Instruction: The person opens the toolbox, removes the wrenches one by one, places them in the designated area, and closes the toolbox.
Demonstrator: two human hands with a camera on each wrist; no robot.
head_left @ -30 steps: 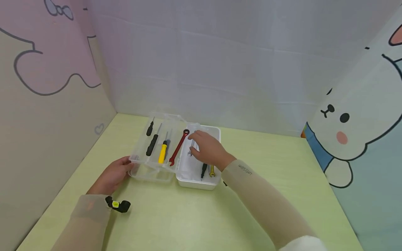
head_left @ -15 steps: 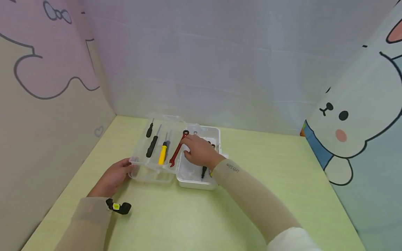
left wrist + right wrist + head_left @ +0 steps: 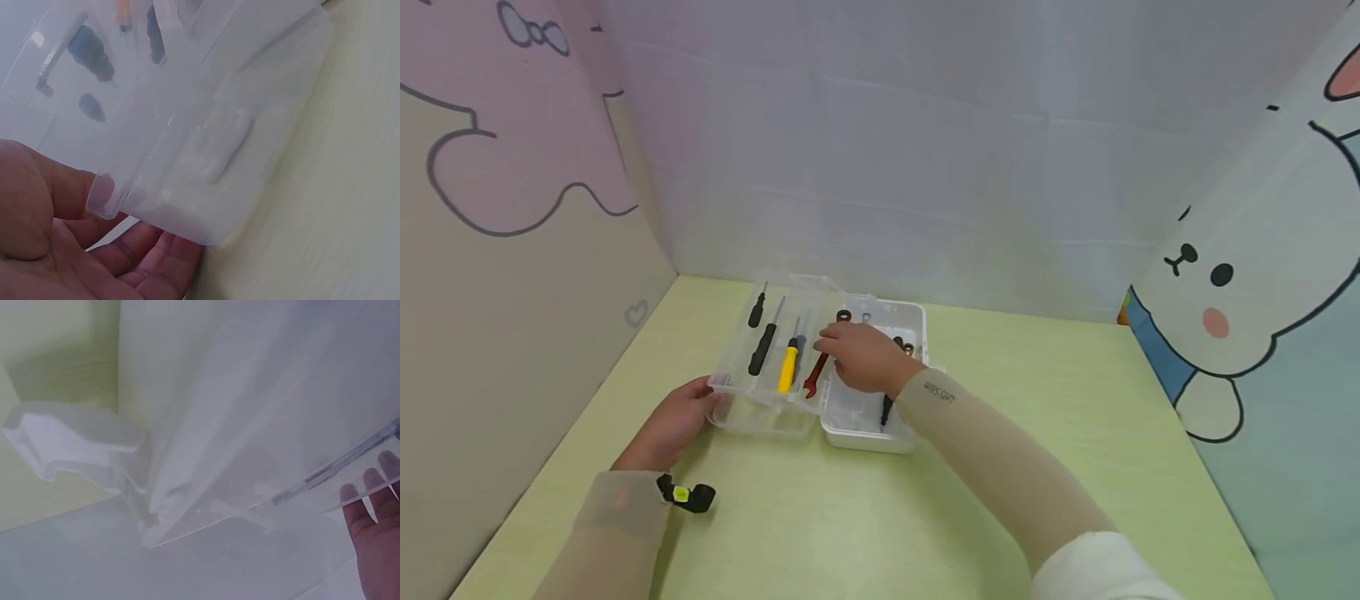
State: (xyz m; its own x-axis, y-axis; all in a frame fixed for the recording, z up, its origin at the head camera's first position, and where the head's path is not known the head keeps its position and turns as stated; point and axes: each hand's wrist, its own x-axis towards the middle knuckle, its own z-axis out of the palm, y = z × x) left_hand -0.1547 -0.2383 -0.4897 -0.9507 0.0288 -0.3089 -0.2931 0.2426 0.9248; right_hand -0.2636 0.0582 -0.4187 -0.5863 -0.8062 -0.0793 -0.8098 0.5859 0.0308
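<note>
Pale table: we see red wrench along right edge of clear lid, slanting near-left to far-right beneath nearer right hand, grip unclear; left hand pinches lid's near-left corner.

One left hand, touching one clear tray; past that hand, two black screwdrivers and one yellow screwdriver. One right hand; beneath it, one red wrench and one white box; its partly hidden tools can't be counted.
</note>
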